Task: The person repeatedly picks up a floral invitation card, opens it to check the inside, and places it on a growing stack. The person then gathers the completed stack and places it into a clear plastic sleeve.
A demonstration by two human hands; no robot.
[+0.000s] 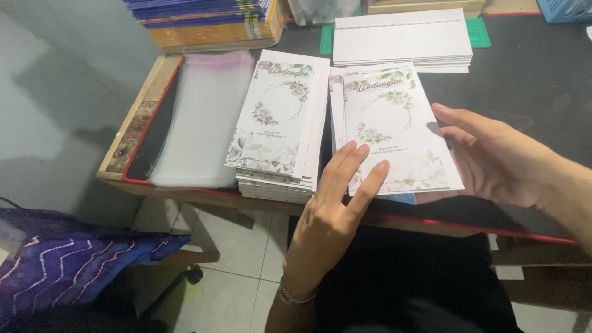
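My left hand [333, 206] reaches up from below, fingers apart, its fingertips resting on the lower left corner of a white floral invitation card [398, 126]. That card lies atop a small pile near the table's front edge. My right hand [493, 157] is open, palm turned toward the card's right edge, fingers close to it or just touching. Left of this pile stands a taller stack of the same floral cards [280, 123]. A stack of clear plastic sleeves [200, 120] lies further left.
White envelopes [401, 40] are stacked at the back of the dark-topped table [530, 80]. Books or paper packs [209, 21] sit at the back left. A purple patterned cloth [68, 259] lies low on the left, above a tiled floor.
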